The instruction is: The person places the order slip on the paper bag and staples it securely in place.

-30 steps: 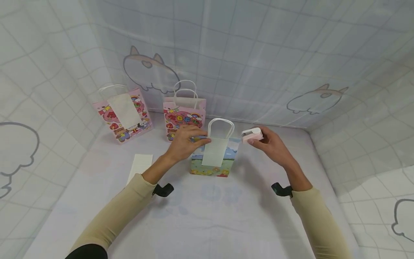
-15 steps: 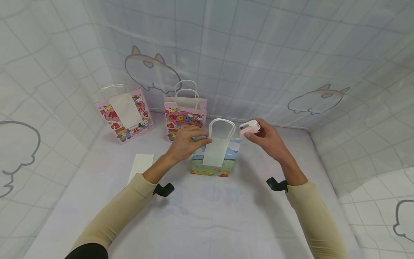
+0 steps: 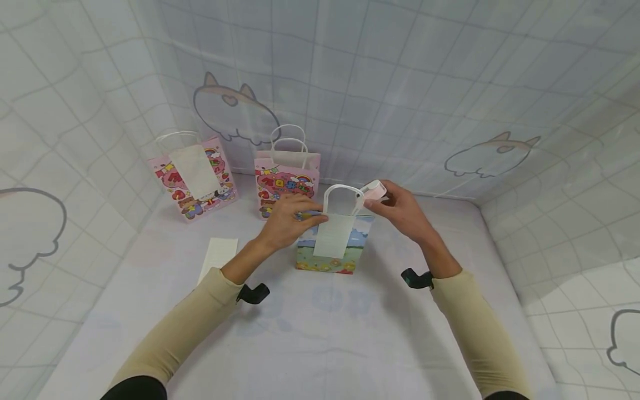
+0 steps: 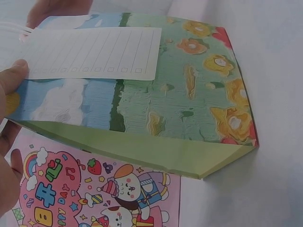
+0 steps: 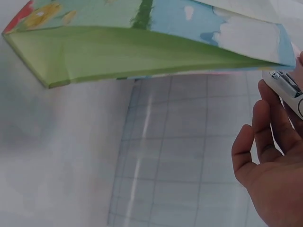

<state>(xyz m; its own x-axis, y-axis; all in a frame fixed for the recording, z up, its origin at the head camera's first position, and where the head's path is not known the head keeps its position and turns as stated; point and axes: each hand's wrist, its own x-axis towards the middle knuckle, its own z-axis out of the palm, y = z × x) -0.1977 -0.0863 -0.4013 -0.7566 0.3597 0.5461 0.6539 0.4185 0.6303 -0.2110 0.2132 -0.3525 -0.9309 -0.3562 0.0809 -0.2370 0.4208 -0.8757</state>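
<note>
A small paper gift bag [image 3: 306, 256] with a painted blue sky and flowery meadow stands on the table, white twisted handles up. Against its upper front lies a lined white paper slip [image 4: 102, 52] with small checkboxes. My left hand [image 3: 287, 222] pinches slip and bag rim together at the top left, thumb on the slip in the left wrist view. In my right hand [image 3: 406, 212] is a pink-and-white mini stapler [image 3: 374, 190], held at the bag's top right corner beside the handle. Whether its jaws touch the paper is hidden.
Behind stands a pink cartoon gift bag [image 3: 287, 180] with white handles. Farther left, another pink gift bag [image 3: 215, 158] leans back, a blank-looking white slip [image 3: 195, 172] on its front. A lined paper pad or sheet [image 3: 218, 253] lies by my left forearm. Patterned cloth walls surround the table.
My right hand has brought the stapler leftward and slightly up, from beside the bag to its top right corner. My left hand, the slip and the bag have stayed in place.
</note>
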